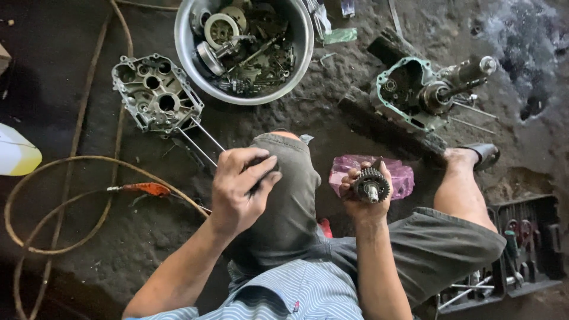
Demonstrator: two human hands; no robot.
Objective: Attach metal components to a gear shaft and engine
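Note:
My right hand (pixel 361 198) grips a greasy gear shaft (pixel 371 185), holding it upright with the toothed gear facing the camera, just in front of a pink plastic bag (pixel 398 173). My left hand (pixel 240 186) rests on my bent left knee, its fingers pinched on a small dark part that I cannot make out. I sit low on a dark, oily floor, right foot in a sandal (pixel 483 153).
A metal bowl (pixel 303 41) full of engine parts stands at the top. A crankcase half (pixel 155 92) with long studs lies to its left, another engine half (pixel 415 89) with shafts at the right. A hose (pixel 71 178) with a red nozzle loops left. A tool tray (pixel 527 237) sits at the lower right.

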